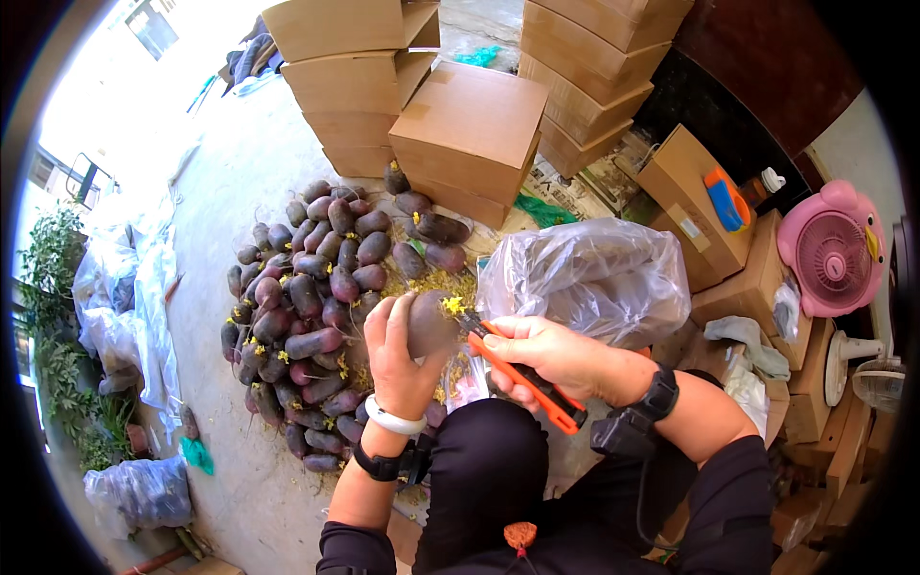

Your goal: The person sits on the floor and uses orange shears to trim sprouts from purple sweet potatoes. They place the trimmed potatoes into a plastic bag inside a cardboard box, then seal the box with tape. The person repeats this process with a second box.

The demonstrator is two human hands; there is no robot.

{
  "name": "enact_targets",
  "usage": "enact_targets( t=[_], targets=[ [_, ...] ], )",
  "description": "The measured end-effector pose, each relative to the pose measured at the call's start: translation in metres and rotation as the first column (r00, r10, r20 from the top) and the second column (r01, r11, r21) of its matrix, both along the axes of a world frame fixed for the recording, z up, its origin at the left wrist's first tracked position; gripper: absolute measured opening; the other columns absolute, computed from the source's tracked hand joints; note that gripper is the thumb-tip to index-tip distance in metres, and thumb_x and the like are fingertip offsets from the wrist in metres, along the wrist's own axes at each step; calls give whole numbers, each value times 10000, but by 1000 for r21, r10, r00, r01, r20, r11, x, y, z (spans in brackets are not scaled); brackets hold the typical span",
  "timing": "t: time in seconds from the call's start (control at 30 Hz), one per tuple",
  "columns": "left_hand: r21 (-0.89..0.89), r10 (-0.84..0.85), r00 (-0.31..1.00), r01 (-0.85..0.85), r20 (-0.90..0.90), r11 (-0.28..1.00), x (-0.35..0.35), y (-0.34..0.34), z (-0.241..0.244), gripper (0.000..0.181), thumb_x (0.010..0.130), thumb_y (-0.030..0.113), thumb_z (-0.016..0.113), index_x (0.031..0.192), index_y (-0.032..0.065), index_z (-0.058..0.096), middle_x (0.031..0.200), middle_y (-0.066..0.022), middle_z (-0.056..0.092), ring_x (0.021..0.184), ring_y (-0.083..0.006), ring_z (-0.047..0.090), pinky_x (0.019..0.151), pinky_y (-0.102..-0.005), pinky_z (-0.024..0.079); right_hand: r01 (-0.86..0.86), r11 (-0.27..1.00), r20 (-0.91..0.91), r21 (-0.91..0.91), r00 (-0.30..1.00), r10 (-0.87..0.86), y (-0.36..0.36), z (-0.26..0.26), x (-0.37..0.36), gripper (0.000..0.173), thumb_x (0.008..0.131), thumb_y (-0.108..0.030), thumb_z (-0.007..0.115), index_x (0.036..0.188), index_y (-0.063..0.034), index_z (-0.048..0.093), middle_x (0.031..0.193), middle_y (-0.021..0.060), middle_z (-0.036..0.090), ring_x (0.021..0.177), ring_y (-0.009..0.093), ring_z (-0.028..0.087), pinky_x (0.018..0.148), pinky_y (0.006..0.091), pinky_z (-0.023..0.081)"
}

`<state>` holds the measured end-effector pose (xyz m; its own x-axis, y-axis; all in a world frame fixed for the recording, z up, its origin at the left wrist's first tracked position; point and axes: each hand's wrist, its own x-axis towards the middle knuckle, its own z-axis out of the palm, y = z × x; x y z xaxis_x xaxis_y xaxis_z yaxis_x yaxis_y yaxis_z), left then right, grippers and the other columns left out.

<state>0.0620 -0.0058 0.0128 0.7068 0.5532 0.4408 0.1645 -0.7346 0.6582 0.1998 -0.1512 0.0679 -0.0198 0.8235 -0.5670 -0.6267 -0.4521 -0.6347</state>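
Note:
My left hand grips a dark purple radish from its left side and from below. Yellow sprouts stick out of the radish's right end. In my right hand is an orange and black utility knife, its head touching or very close to the sprouts; the blade itself is hard to make out. Beyond and to the left of my hands lies a large pile of dark radishes, several with yellow sprouts. A clear plastic bag holding long, dark shapes sits just right of the radish.
Cardboard boxes stand ahead, with taller stacks behind. Yellow trimmings litter the floor. On the right are a pink fan, a tape dispenser and a grey cloth. Plastic sheeting and plants line the left.

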Motion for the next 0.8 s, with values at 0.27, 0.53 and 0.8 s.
enact_targets(
  t=[0.27,0.53,0.8],
  targets=[
    [83,80,995,-75,-61,994,2,0,-13,529,646,88,720,1140,16,544,1074,-151,525,997,-314,510,875,-388,421,78,995,-56,54,996,-75,18,10,-19,256,963,-318,440,1028,-71,463,684,29,518,487,97,515,414,257,459],
    [-969,70,997,-4,14,248,-51,56,-31,434,813,53,614,1219,-3,470,1111,-86,584,973,-198,587,859,-340,483,199,959,940,202,235,-247,-45,29,64,237,882,-201,569,1036,-22,562,907,164,644,833,281,630,716,357,484],
    [-794,-605,796,390,34,467,83,-3,87,700,685,135,730,1284,-31,409,1170,-111,554,1065,-200,544,942,-330,416,625,778,996,60,17,-90,-165,-29,140,562,631,-248,783,1043,6,498,964,158,555,885,278,553,798,362,452]
  ],
)
